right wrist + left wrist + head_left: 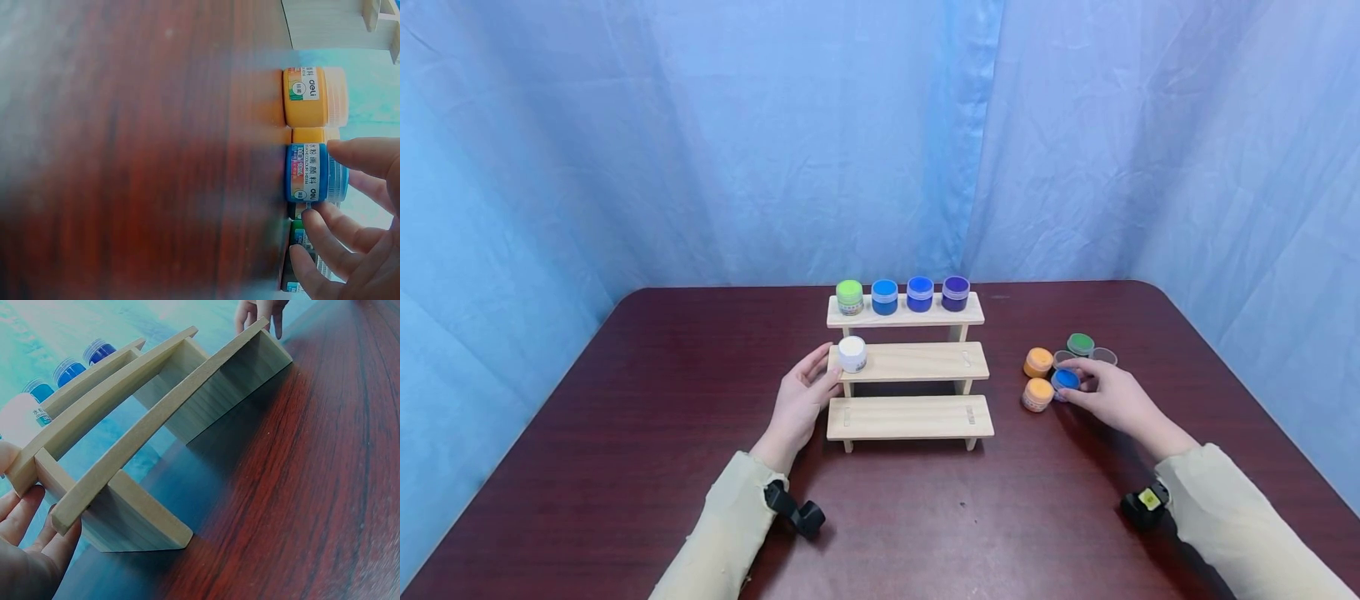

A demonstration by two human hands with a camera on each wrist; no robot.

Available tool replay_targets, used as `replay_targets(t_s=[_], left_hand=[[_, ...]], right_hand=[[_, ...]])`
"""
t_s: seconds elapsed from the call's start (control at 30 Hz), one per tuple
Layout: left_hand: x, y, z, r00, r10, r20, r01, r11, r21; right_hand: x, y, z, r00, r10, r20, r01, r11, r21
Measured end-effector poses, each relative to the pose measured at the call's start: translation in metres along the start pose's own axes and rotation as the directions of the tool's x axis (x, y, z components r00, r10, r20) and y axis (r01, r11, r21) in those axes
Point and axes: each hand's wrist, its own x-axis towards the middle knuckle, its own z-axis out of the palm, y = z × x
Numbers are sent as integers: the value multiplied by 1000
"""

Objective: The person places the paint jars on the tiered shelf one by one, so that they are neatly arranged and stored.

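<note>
A three-step wooden stand (910,418) carries four jars on its top step: light green (850,297), two blue and a purple one (955,294). One white jar (852,354) is at the left end of the middle step. My left hand (801,408) grips that step's left end, thumb beside the white jar; in the left wrist view the fingers (24,519) are under the board. At the right, my right hand (1112,398) pinches a blue jar (1065,382) between thumb and fingers; the right wrist view shows this jar (306,172) among its neighbours.
Around the blue jar stand two orange jars (1037,395), a green jar (1080,345) and two dark jars with clear lids (1104,357), partly behind my right hand. A blue curtain (820,142) hangs behind the dark red table (700,350).
</note>
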Motion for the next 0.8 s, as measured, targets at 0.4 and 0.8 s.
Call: replay_targets(t_s=[0.4, 0.8], left_hand=[[0, 1, 0, 1000, 2, -4, -2, 1000, -3], [0, 0, 0, 1000, 4, -2, -4, 1000, -4]], right_hand=[[0, 2, 1, 1000, -1, -13, 1, 1000, 5], [-1, 2, -3, 999, -27, -43, 27, 1000, 6]])
